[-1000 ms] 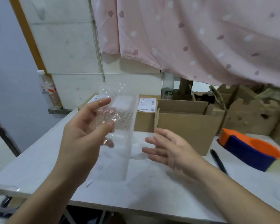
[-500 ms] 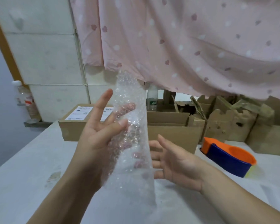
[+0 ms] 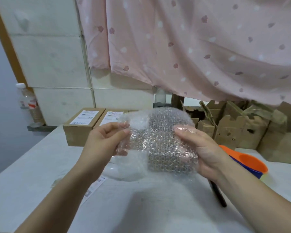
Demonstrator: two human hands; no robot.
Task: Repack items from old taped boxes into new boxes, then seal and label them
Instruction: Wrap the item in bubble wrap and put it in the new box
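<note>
Bubble wrap (image 3: 160, 143) held in the air between both hands, above the white table (image 3: 141, 207). Left hand (image 3: 106, 142): fingers curled, the thumb lying on the near face of the sheet's left edge and the other fingertips showing pink through the plastic behind it, so that the edge is pinched between them. Right hand (image 3: 203, 148): fingers closed on the sheet's right edge, with the fingers behind the wrap visible through the bubbles; the thumb tip appears to be covered by a fold of the plastic, though the glare leaves this uncertain. The sheet spans the gap between the two sets of fingertips, its upper rim bulging above them and its lower part hanging below them toward the table. Beyond the left fingers, two shut labelled boxes (image 3: 81, 126) stand side by side; beyond the right fingers, a row of open cardboard boxes (image 3: 238, 130). Just beside the right wrist lie an orange and blue tape dispenser (image 3: 247, 161) and a black pen (image 3: 217, 194). Below the left forearm, a printed label (image 3: 95, 185) lies flat on the table.
</note>
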